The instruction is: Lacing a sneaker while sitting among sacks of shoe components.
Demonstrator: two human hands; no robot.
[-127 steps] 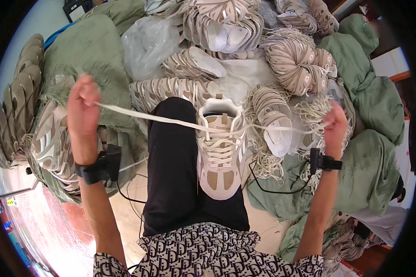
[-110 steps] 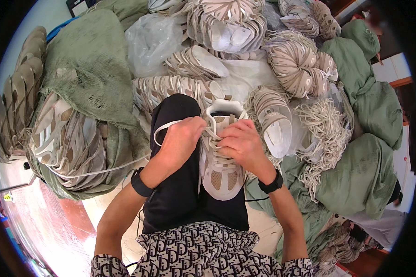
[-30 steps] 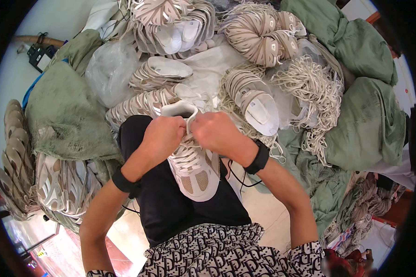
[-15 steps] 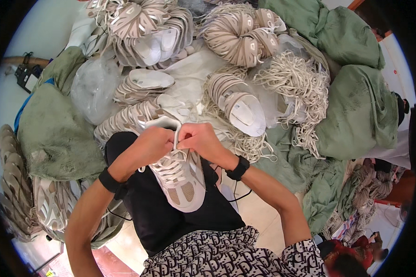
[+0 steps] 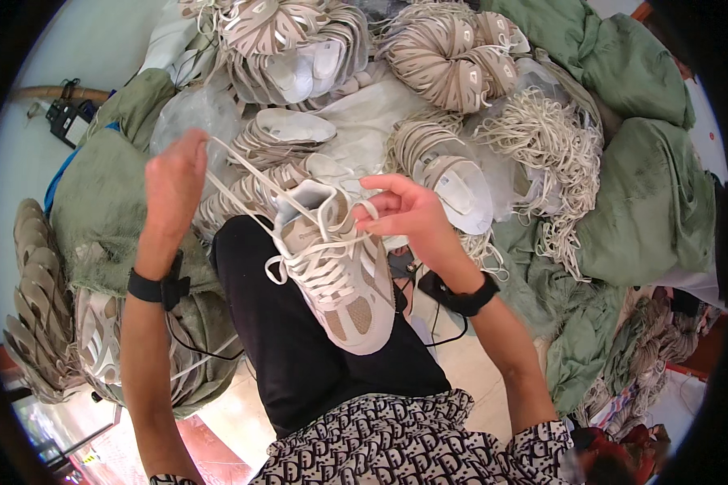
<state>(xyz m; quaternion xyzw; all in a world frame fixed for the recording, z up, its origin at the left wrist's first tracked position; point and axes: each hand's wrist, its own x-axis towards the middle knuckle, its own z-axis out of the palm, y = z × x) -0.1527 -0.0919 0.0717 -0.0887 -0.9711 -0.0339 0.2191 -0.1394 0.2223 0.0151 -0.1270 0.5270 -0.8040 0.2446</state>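
A beige and white sneaker (image 5: 340, 275) rests on my lap, toe toward me, with white laces threaded across its front. My left hand (image 5: 176, 182) is raised to the left of it, closed on a white shoelace (image 5: 247, 168) whose strands stretch back to the shoe's collar. On the right of the collar, my right hand (image 5: 412, 214) has its index finger lifted, while the thumb and another finger come together at a curved piece of lace. A lace loop (image 5: 276, 270) hangs at the shoe's left side.
Stacked beige shoe uppers (image 5: 291, 61) and a ring-shaped bundle of them (image 5: 453, 61) lie ahead. A heap of white laces (image 5: 542, 145) is at the right. Green cloth sacks (image 5: 109, 202) flank me. Cables hang near both black wristbands (image 5: 469, 297).
Both hands were together at the shoe's collar. My left hand has moved up and left, drawing a lace out; my right hand has shifted right. The view has also shifted slightly.
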